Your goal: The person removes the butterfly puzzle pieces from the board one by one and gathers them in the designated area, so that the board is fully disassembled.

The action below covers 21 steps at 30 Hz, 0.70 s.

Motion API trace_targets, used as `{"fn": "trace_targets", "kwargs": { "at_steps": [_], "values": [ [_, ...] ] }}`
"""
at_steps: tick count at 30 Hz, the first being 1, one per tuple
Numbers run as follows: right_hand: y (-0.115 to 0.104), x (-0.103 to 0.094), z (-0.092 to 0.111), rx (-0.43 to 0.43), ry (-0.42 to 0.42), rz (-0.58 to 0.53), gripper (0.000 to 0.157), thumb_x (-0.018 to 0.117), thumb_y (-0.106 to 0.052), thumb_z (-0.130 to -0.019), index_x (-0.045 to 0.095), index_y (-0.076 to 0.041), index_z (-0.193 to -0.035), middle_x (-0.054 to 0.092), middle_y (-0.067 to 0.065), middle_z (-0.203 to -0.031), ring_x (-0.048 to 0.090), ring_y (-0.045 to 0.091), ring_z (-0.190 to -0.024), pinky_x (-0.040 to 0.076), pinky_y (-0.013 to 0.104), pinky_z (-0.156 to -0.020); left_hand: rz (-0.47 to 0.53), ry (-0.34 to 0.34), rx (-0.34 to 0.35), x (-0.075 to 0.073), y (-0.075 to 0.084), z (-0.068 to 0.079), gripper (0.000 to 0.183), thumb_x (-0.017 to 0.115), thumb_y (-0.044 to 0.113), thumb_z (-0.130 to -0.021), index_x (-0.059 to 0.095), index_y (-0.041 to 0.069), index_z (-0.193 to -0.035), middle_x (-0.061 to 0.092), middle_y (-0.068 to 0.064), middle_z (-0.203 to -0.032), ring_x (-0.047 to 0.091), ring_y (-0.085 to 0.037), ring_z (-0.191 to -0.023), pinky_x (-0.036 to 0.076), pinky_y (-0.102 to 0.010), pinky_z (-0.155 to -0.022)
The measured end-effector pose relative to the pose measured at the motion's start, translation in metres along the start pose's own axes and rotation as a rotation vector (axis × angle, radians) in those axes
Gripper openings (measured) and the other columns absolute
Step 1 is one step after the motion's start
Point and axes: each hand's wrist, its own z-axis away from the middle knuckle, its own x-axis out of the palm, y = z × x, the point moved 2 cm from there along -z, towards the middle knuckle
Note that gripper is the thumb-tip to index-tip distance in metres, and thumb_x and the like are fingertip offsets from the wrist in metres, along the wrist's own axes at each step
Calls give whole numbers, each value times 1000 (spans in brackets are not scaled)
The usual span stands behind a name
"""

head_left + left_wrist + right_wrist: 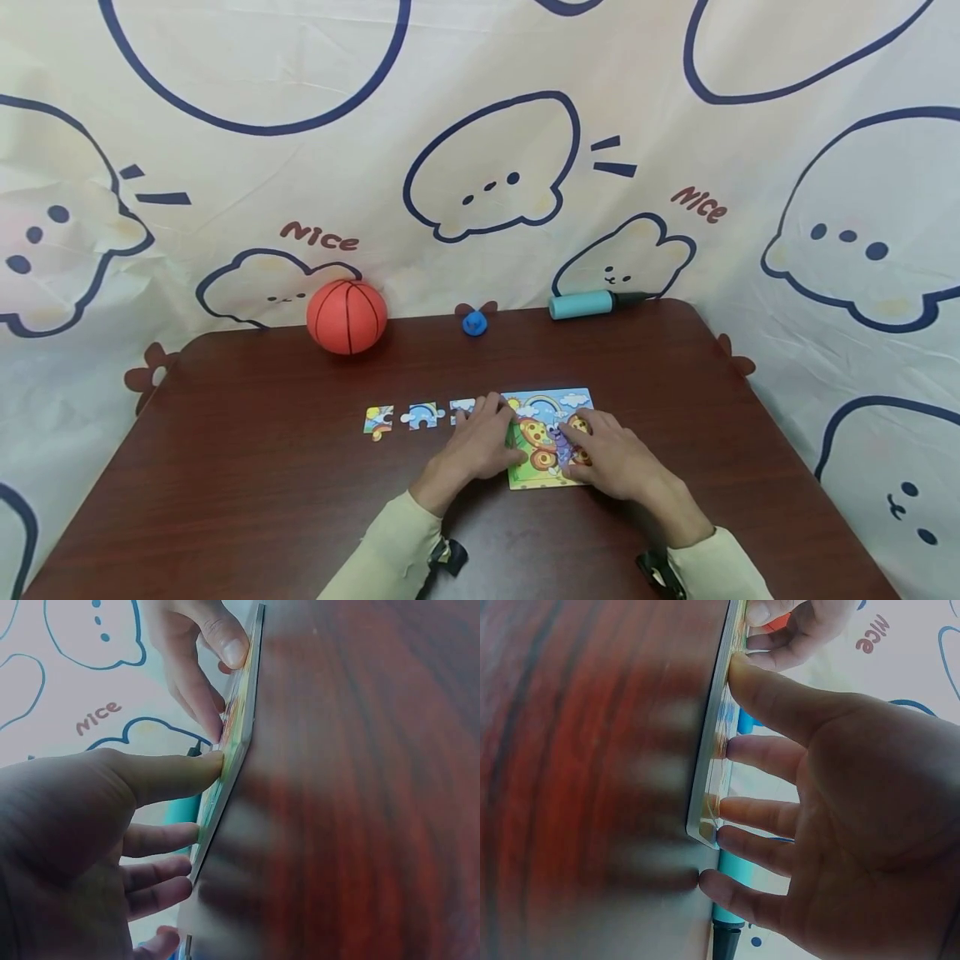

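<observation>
A jigsaw puzzle (pixel 535 436), printed with a butterfly and a rainbow, lies flat on the table under both hands. My left hand (pixel 480 437) rests at its left side, the thumb on the picture and the other fingertips along the upper left edge. Fingers spread, my right hand (pixel 621 457) touches the right part of the picture. In the right wrist view its little finger (pixel 739 896) reaches past the puzzle's edge to the table. Loose to the left lie a yellow-and-blue piece (pixel 378 418), a rainbow piece (pixel 422 416) and a cloud piece (pixel 461 406), which the left hand partly covers.
Along the back of the brown table (pixel 247 467) stand an orange basketball (pixel 347 317), a small blue object (pixel 474 323) and a teal hand pump (pixel 582 305) with a black end. A patterned cloth (pixel 480 67) hangs behind.
</observation>
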Motion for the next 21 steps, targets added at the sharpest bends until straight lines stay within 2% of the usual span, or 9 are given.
{"fn": "trace_targets", "kwargs": {
  "at_steps": [8, 16, 21],
  "values": [
    [0, -1, 0, 6, -5, 25, 64, 67, -46, -87, 50, -20, -142, 43, 11, -143, 41, 32, -131, 43, 56, -96, 52, 6, -1, 0, 0, 0, 50, 78, 42, -78, 59, 15, -116, 49, -2, -108, 39, -18, -96, 30, -45, -81],
    [0, -2, 0, 9, -14, 23, 64, 67, -47, -87, 49, -20, -142, 43, 10, -143, 41, 32, -131, 42, 56, -97, 112, 20, 27, 0, 0, -2, 44, 80, 34, -77, 55, 22, -111, 65, 6, -98, 50, -14, -91, 31, -43, -82],
    [0, -2, 0, 13, -12, 15, 64, 67, -47, -87, 50, -20, -142, 43, 10, -143, 40, 32, -131, 41, 56, -97, 126, 35, 37, -1, 0, -2, 41, 78, 27, -77, 56, 21, -111, 57, 8, -81, 49, -12, -81, 31, -41, -80]
  ]
}}
